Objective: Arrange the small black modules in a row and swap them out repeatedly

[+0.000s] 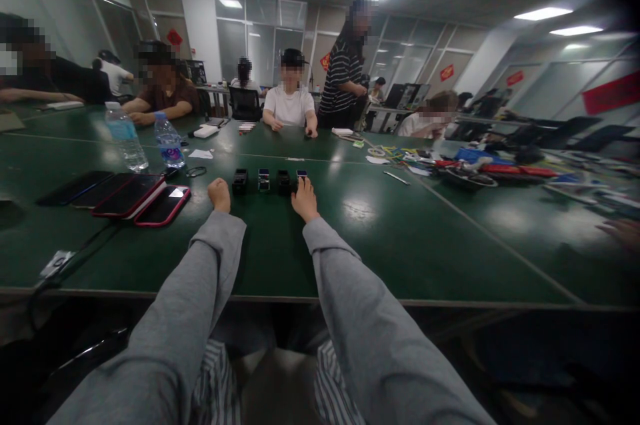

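The left hand (219,194) is curled into a fist just beside the row of small blocks, with nothing showing in it. The right hand (304,200) has its fingers stretched forward onto the rightmost block (301,174), covering much of it; whether they grip it or merely rest there, I cannot tell.

Four such blocks stand in a line on the green table (400,245), ahead of and between the hands: the leftmost block (240,181), a silver-edged block (264,180), a black block (283,182) and the one under the fingers. They look rigid and fairly light, with hard, smooth faces that could slip under a dry fingertip (the shiny tops seem the likeliest part to scratch). A pinch across the two sides, thumb against forefinger, looks the surest hold, keeping pressure off the top; the narrow gaps between neighbours leave little finger room.

Farther to the left lie a red-edged phone (163,206) and a cable loop (196,172), with a clear bottle (126,137) beyond. Across the table sits a person in a white top (289,104), and a jumble of colourful items (480,165) spreads to the right.
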Motion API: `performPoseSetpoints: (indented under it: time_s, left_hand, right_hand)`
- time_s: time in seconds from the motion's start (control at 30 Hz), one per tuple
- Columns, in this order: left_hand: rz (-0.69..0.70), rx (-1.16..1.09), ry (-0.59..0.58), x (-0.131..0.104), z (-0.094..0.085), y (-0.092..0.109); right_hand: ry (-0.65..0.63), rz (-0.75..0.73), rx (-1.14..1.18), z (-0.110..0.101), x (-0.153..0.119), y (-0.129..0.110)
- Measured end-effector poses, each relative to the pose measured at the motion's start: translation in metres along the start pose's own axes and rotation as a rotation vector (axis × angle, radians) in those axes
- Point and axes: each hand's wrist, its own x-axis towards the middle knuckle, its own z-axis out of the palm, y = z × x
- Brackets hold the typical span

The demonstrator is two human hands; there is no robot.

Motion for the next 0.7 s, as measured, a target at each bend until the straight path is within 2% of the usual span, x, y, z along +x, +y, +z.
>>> performPoseSetpoints:
  time_s: [0.3, 0.47, 0.7]
  left_hand:
    - [0.021, 0.133, -0.011, -0.004, -0.001, 0.004]
    - [0.03, 0.148, -0.014, -0.002, 0.0, 0.0]
    - [0.038, 0.148, -0.026, -0.003, -0.001, 0.001]
  right_hand:
    - [0.102, 0.048, -0.023, -0.014, -0.004, -0.006]
    - [0.195, 0.07, 0.003, -0.012, 0.001, -0.004]
    - [0.108, 0.098, 0.075, -0.01, 0.008, 0.002]
